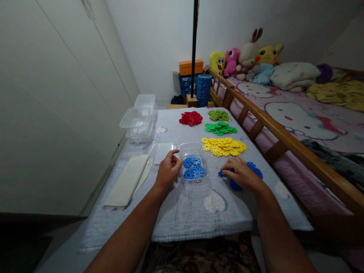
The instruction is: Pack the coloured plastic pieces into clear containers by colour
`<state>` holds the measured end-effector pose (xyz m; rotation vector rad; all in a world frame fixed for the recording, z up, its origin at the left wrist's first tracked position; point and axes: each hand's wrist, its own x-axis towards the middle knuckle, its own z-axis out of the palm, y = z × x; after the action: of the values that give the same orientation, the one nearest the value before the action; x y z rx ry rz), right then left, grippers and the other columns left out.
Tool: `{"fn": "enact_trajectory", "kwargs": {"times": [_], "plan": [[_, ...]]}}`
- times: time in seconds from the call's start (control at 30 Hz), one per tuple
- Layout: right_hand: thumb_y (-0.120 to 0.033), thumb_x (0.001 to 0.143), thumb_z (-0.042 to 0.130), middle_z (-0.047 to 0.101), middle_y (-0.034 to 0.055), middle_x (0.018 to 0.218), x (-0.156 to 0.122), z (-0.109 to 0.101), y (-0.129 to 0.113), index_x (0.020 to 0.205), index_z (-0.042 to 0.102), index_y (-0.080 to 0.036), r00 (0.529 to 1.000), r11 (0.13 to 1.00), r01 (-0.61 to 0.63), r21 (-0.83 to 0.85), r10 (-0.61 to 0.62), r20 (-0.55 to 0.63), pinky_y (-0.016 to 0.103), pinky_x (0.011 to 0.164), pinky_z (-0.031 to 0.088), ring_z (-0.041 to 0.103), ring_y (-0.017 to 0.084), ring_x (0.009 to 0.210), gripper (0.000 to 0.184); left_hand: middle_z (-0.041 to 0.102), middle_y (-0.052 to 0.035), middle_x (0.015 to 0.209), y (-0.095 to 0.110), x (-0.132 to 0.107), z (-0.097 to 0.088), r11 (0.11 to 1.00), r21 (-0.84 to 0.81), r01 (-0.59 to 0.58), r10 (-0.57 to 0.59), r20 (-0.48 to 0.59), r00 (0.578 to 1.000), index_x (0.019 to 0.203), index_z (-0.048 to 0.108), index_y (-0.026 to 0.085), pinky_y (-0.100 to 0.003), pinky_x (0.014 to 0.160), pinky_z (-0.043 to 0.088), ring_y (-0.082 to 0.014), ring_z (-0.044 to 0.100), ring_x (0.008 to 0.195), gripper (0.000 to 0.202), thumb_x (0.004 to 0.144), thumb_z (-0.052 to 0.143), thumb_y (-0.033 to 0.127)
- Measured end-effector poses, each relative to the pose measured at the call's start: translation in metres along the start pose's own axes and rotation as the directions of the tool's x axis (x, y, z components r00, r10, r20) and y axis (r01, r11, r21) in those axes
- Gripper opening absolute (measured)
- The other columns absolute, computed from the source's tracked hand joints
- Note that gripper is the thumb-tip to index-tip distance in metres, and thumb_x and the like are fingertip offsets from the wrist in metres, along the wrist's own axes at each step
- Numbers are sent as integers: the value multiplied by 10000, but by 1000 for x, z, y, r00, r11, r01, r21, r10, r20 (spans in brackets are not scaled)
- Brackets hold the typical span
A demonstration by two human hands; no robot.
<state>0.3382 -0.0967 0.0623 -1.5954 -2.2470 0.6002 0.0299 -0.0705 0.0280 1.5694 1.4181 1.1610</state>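
Discs (255, 170), dark blue, partly hidden by right hand (236, 171).

One left hand (168, 168), one right hand (240, 171), one disc tub (191, 150). Five disc heaps (190, 118): one each red, lime, green, yellow, blue. At least four plush toys (268, 55), one orange box (191, 68).

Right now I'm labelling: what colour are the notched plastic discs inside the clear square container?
Blue discs, seen best in the head view.
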Motion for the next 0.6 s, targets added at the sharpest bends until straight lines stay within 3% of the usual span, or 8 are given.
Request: {"fn": "enact_trajectory", "kwargs": {"times": [0.13,0.2,0.3,0.4,0.5,0.6], "plan": [[-239,914,640,751,34,930,11,-7,-20,974,747,-243,997,976,43,215,-28,-68,367,844,497,681,211,882,123,562,57,706,1,0,0,1000,13,1,-1,-4,1000,1242,632,187,-254,621,422,-124,532,620,423,874,631,396],[-231,896,663,740,30,920,23,-7,-35,1027,716,-231,989,972,59,229,-26,-144,349,820,489,672,204,860,141,561,56,705,2,0,-1,1000,19,5,-5,-1,1000,1241,633,188,-253,622,423,-126,536,622,422,873,630,393],[-188,875,688,735,34,896,46,1,-60,939,688,-220,979,990,97,101,-77,-190,389,906,448,650,212,885,71,560,55,707,3,0,-1,1000,14,10,-10,-2,1000,1242,634,193,-250,616,424,-127,539,622,417,877,626,392],[-165,891,675,736,33,885,68,15,-76,889,681,-222,978,993,111,-47,-118,-170,502,1067,346,629,232,951,57,564,55,706,5,-1,-1,1000,1,19,-19,5,1000,1243,632,194,-245,605,426,-126,542,614,417,876,629,390],[-153,922,634,741,37,902,82,29,-81,925,705,-236,982,983,98,-155,-121,-144,583,1146,230,607,252,1025,109,560,60,695,6,-1,-1,1000,-9,24,-24,5,1000,1226,637,193,-240,593,423,-121,537,598,408,866,638,384],[-139,934,606,762,58,972,86,34,-76,943,735,-247,985,974,87,-210,-116,-129,592,1152,214,593,272,1089,168,563,61,695,5,-1,-1,1000,-3,23,-23,-1,1000,1220,641,193,-239,592,421,-119,537,594,405,862,639,384]]}}
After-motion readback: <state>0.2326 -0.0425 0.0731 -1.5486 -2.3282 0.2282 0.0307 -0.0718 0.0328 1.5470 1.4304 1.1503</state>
